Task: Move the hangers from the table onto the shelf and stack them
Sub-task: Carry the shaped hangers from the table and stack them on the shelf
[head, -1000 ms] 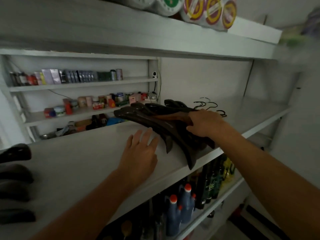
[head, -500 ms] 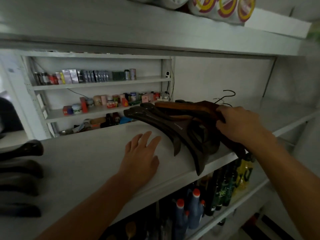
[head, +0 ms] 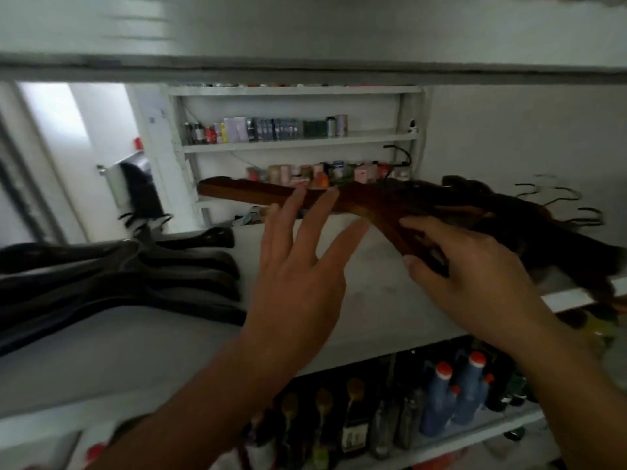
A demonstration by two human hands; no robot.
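Note:
A brown wooden hanger [head: 258, 193] is lifted above the white shelf [head: 380, 300], its left arm pointing left. My right hand [head: 475, 276] grips its lower arm between thumb and fingers. My left hand [head: 298, 266] is raised off the shelf with straight, spread fingers, the fingertips at the hanger's left arm. A blurred stack of dark brown hangers [head: 549, 232] lies on the shelf at the right, behind my right hand, its wire hooks toward the back wall. A second group of black hangers [head: 142, 276] lies on the shelf at the left.
An upper shelf board [head: 305, 67] runs low overhead. Small boxes and jars [head: 278, 128] fill back shelves. Red-capped bottles [head: 454, 395] and dark bottles stand on the shelf below. A white doorway area [head: 68, 130] is at the far left.
My right hand has pulled the brown hanger off the right stack, up and to the left. My left hand has lifted from the shelf toward it. The view has swung left.

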